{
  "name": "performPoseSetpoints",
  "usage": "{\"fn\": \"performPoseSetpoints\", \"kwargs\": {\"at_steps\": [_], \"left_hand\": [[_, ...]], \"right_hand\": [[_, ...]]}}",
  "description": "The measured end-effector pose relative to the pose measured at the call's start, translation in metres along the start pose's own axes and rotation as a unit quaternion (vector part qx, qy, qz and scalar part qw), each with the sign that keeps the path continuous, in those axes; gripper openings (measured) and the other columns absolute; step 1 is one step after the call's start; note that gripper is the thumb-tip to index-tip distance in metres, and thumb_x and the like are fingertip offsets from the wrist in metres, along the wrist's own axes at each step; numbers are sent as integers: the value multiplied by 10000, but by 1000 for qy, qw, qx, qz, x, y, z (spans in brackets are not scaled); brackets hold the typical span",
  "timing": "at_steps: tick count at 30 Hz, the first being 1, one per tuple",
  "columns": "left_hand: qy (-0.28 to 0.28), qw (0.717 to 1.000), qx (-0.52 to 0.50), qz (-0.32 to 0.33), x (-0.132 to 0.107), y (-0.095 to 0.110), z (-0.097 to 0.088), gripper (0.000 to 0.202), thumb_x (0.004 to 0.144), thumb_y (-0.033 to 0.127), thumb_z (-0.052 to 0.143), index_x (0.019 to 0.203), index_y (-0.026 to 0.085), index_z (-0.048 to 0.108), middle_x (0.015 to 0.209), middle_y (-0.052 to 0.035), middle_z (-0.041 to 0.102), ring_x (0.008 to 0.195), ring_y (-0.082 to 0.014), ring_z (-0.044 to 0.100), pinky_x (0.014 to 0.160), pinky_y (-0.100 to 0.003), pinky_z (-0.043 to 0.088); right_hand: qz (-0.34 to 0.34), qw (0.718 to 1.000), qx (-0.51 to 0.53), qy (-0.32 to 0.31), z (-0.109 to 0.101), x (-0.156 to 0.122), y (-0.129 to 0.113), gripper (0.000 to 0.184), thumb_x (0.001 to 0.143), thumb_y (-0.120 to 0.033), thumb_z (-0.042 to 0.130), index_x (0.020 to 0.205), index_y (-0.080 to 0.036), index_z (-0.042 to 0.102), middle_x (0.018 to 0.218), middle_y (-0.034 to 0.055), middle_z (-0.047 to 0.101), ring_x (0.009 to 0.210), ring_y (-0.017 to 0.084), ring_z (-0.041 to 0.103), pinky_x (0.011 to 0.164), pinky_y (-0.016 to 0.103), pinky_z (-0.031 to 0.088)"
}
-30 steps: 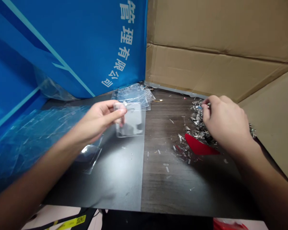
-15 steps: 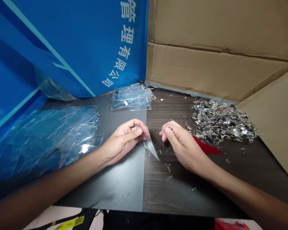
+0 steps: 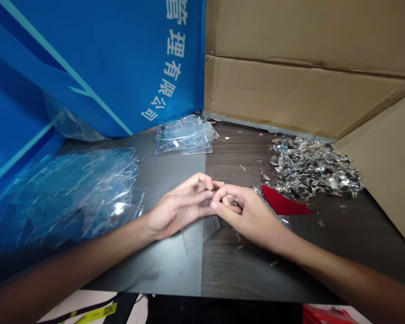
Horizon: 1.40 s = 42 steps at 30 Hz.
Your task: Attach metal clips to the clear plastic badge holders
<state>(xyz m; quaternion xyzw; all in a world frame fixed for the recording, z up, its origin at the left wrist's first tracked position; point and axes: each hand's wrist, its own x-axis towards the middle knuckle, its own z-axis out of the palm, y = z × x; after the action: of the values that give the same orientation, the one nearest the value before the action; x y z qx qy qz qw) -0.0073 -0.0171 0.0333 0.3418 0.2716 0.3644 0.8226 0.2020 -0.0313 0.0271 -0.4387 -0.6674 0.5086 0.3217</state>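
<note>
Over the middle of the table my left hand (image 3: 180,209) is closed on a clear plastic badge holder (image 3: 211,227), which hangs below its fingers with a small hole showing. The fingertips of my right hand (image 3: 248,209) meet those of the left at the holder's edge. Shiny metal badge clips (image 3: 234,202) sit in the curled fingers of my right hand; how many is hidden. A thin clear strap seems to lie between the fingertips, though its ends cannot be made out.
Clear badge holders (image 3: 77,184) spread across the left side, with a smaller stack (image 3: 185,135) at the back. A heap of metal clips (image 3: 313,168) lies at the right, beside a red piece (image 3: 283,201). A cardboard wall (image 3: 290,94) and a blue banner (image 3: 121,58) enclose the back.
My hands have come together; my right hand moved left to meet the left one. The badge holder has swung lower beneath the fingers. More of the red piece shows.
</note>
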Motion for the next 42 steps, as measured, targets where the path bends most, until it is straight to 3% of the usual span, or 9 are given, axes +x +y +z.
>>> {"fn": "performPoseSetpoints", "kwargs": {"at_steps": [3, 8, 15, 18, 22, 27, 34, 39, 42], "left_hand": [[60, 998, 4, 22, 2, -1, -4, 178, 1015, 279, 741, 1174, 200, 733, 1287, -135, 777, 1123, -262, 780, 1047, -453, 643], [155, 979, 64, 115, 2, -5, -6, 362, 1057, 546, 677, 1126, 191, 683, 981, -79, 767, 834, -218, 752, 827, -380, 643], [275, 904, 219, 245, -8, -12, 10, 246, 1051, 375, 705, 1228, 239, 600, 1079, -46, 680, 915, -173, 708, 879, -336, 599], [259, 899, 283, 212, -10, -16, 10, 538, 925, 220, 807, 1365, 276, 501, 1131, -36, 641, 957, -172, 698, 912, -339, 584], [191, 932, 272, 143, -9, -17, 4, 822, 837, 147, 814, 1506, 324, 371, 1145, -21, 578, 929, -159, 649, 851, -324, 537], [159, 944, 259, 127, -11, -13, 1, 652, 877, 213, 779, 1471, 292, 521, 1046, -3, 507, 880, -154, 518, 808, -307, 461], [159, 934, 285, 146, -14, -13, 7, 668, 908, 302, 857, 1456, 303, 477, 1031, 8, 492, 850, -148, 491, 831, -302, 453], [167, 931, 284, 158, -12, -12, 6, 659, 841, 205, 865, 1382, 283, 498, 1037, 4, 526, 868, -144, 535, 841, -296, 495], [176, 926, 290, 163, -10, -11, 5, 645, 810, 163, 808, 1382, 261, 526, 1121, -35, 583, 983, -173, 625, 927, -330, 564]], "right_hand": [[1, 999, 0, 50, -2, 1, -1, 158, 941, -331, 681, 833, -233, 619, 620, -87, 386, 573, 122, 368, 587, 284, 317], [20, 991, -23, 128, -2, -1, -2, 177, 956, -373, 690, 873, -224, 642, 623, -79, 417, 578, 127, 378, 580, 293, 309], [37, 990, 9, 135, 0, 1, -2, 251, 948, -441, 691, 845, -214, 663, 621, -70, 433, 575, 127, 385, 565, 291, 311], [30, 993, 31, 106, 0, 1, -1, 252, 966, -440, 695, 851, -217, 672, 634, -70, 425, 574, 128, 381, 552, 284, 322], [3, 997, 42, 66, 0, -2, 1, 229, 1024, -411, 676, 898, -222, 704, 726, -19, 584, 651, 153, 502, 599, 289, 409], [-13, 998, 29, 52, -1, -4, 0, 225, 1046, -387, 659, 914, -223, 738, 779, 7, 662, 684, 165, 546, 625, 293, 436], [-20, 999, 30, 34, -3, -5, -2, 243, 1054, -408, 644, 942, -221, 752, 779, 7, 652, 694, 168, 534, 625, 298, 415], [-7, 999, 35, 20, -3, -5, -4, 199, 1025, -382, 668, 949, -214, 744, 647, -57, 452, 598, 144, 415, 577, 292, 337], [-1, 997, 71, 21, -3, -5, 1, 122, 1032, -322, 640, 1047, -215, 698, 710, -59, 475, 647, 144, 438, 620, 294, 359]]}}
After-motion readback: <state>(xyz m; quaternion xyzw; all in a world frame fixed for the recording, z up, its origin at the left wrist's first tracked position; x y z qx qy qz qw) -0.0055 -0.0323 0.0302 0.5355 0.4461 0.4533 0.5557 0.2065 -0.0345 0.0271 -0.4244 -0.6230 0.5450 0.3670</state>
